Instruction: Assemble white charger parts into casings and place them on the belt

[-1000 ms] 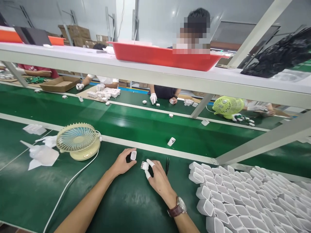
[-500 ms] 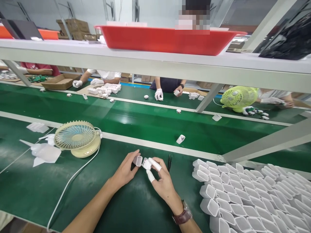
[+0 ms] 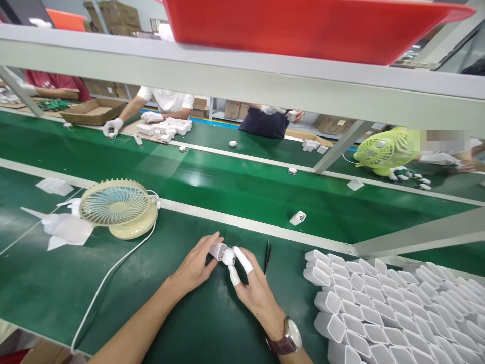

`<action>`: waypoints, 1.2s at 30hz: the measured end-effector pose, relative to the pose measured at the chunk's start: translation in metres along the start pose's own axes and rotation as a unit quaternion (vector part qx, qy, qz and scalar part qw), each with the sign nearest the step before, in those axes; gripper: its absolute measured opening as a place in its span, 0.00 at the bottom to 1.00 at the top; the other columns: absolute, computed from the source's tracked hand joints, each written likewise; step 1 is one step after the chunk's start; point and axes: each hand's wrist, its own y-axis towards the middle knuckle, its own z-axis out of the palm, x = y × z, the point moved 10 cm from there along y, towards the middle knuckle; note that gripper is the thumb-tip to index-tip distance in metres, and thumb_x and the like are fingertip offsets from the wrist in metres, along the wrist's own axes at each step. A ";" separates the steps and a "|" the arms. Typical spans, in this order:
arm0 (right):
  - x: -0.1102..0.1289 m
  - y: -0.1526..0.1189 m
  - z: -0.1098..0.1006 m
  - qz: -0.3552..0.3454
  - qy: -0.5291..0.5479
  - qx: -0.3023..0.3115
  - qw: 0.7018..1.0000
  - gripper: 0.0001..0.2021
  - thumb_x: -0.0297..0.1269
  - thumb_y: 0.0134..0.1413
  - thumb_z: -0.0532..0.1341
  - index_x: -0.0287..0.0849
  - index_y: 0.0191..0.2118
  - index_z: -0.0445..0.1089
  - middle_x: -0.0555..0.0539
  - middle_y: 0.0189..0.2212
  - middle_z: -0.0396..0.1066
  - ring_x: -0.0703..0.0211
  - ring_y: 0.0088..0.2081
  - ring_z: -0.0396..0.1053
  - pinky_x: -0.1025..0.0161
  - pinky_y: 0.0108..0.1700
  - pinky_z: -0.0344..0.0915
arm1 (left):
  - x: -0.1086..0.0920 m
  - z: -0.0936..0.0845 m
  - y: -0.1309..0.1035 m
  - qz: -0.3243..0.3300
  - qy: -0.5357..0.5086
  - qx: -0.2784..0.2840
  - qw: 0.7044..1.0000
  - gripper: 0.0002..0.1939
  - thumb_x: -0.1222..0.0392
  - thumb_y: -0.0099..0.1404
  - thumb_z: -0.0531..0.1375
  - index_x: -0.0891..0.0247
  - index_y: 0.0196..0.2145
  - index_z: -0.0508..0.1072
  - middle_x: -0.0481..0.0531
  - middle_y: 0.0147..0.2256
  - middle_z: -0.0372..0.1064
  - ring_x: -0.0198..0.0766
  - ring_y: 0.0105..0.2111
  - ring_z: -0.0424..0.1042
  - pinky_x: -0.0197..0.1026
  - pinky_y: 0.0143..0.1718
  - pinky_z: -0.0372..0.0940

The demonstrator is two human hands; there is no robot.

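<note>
Between thumb and fingers, my left hand point(image 3: 196, 263) grips a small white plastic housing point(image 3: 217, 251), its open end facing right. My right hand point(image 3: 252, 280), with white finger cots on thumb and forefinger, pinches a small rounded white part point(image 3: 229, 257). The part is up against the housing's open end; how far it sits inside I cannot tell. Black tweezers point(image 3: 268, 255) lie on the green bench just beyond my right hand. To the right, many similar open white housings point(image 3: 373, 313) stand packed in rows.
A cream desk fan point(image 3: 119, 207) with a trailing white cable and a squeeze bottle point(image 3: 64, 228) are at the left. A belt point(image 3: 227, 182) runs beyond the bench, carrying a white housing point(image 3: 298, 218). Overhead, a shelf point(image 3: 242, 76) holds a red tub point(image 3: 303, 30). Co-workers sit opposite.
The rounded part has come against the housing's mouth, where a gap showed before. My right wrist has turned, exposing the watch face. The view has shifted, and the housing on the belt appears farther right.
</note>
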 end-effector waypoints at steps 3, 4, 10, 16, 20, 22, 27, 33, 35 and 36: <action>0.001 -0.001 0.001 -0.006 -0.016 0.000 1.000 0.34 0.28 0.68 0.56 0.50 0.75 0.45 0.37 0.60 0.69 0.47 0.61 0.71 0.48 0.60 0.75 | 0.001 0.001 0.000 0.005 -0.003 0.005 1.000 0.37 0.67 0.73 0.57 0.52 0.73 0.47 0.59 0.61 0.70 0.47 0.63 0.69 0.58 0.64 0.67; 0.001 -0.001 0.001 -0.007 -0.020 0.001 1.000 0.35 0.28 0.68 0.56 0.50 0.75 0.45 0.37 0.59 0.70 0.47 0.61 0.71 0.48 0.60 0.75 | 0.001 0.002 -0.001 0.006 -0.004 0.007 1.000 0.37 0.67 0.73 0.58 0.52 0.73 0.46 0.59 0.60 0.71 0.47 0.63 0.69 0.58 0.64 0.67; 0.003 -0.003 0.004 -0.014 -0.042 0.001 0.999 0.36 0.27 0.67 0.56 0.49 0.76 0.43 0.36 0.60 0.70 0.45 0.61 0.72 0.46 0.59 0.76 | 0.002 0.007 -0.002 -0.001 -0.006 0.017 1.000 0.38 0.68 0.72 0.58 0.52 0.73 0.46 0.59 0.61 0.70 0.47 0.62 0.70 0.57 0.64 0.67; 0.013 0.001 0.002 -0.040 -0.081 -0.006 0.996 0.38 0.26 0.67 0.55 0.46 0.76 0.39 0.33 0.58 0.70 0.42 0.58 0.73 0.45 0.56 0.78 | 0.002 0.008 -0.002 -0.003 0.001 0.020 1.000 0.37 0.68 0.73 0.57 0.52 0.73 0.47 0.59 0.62 0.69 0.47 0.63 0.69 0.56 0.64 0.68; 0.011 0.001 0.002 -0.027 -0.060 -0.002 0.998 0.36 0.26 0.67 0.55 0.47 0.76 0.42 0.35 0.59 0.70 0.43 0.59 0.73 0.45 0.57 0.76 | 0.001 0.007 -0.002 -0.008 0.007 0.015 1.000 0.36 0.67 0.73 0.57 0.53 0.72 0.48 0.59 0.61 0.70 0.47 0.63 0.69 0.57 0.64 0.68; 0.008 0.001 0.002 -0.018 -0.040 -0.002 0.999 0.36 0.26 0.67 0.55 0.47 0.76 0.44 0.36 0.60 0.70 0.44 0.60 0.72 0.45 0.59 0.75 | 0.001 0.006 -0.002 -0.009 0.009 0.014 1.000 0.36 0.67 0.73 0.58 0.53 0.72 0.48 0.60 0.61 0.70 0.47 0.63 0.69 0.57 0.64 0.68; 0.004 0.000 0.003 -0.005 -0.018 0.003 1.000 0.37 0.26 0.67 0.56 0.49 0.76 0.42 0.37 0.61 0.68 0.46 0.63 0.69 0.46 0.61 0.74 | 0.000 0.006 -0.002 -0.009 0.007 0.009 1.000 0.36 0.67 0.73 0.58 0.53 0.72 0.48 0.59 0.61 0.70 0.47 0.62 0.69 0.57 0.63 0.68; 0.003 0.002 0.003 0.009 -0.003 0.005 1.000 0.35 0.28 0.68 0.55 0.49 0.75 0.44 0.37 0.61 0.68 0.47 0.62 0.70 0.47 0.62 0.73 | -0.003 0.004 -0.002 -0.008 0.003 0.002 1.000 0.35 0.66 0.73 0.57 0.53 0.72 0.49 0.59 0.61 0.70 0.46 0.61 0.70 0.55 0.62 0.69; 0.003 0.004 0.003 0.009 -0.001 0.005 1.000 0.34 0.28 0.69 0.55 0.50 0.75 0.44 0.37 0.61 0.68 0.48 0.62 0.70 0.46 0.62 0.73 | -0.005 0.003 -0.001 -0.007 0.004 0.000 1.000 0.35 0.65 0.73 0.57 0.53 0.72 0.49 0.59 0.60 0.70 0.47 0.61 0.70 0.55 0.62 0.69; 0.003 0.004 0.003 0.010 0.001 0.006 1.000 0.34 0.28 0.69 0.55 0.50 0.75 0.44 0.37 0.61 0.68 0.48 0.62 0.70 0.46 0.62 0.73 | -0.005 0.002 -0.001 -0.006 0.004 -0.002 1.000 0.35 0.65 0.73 0.57 0.53 0.72 0.49 0.59 0.60 0.70 0.47 0.61 0.70 0.55 0.62 0.69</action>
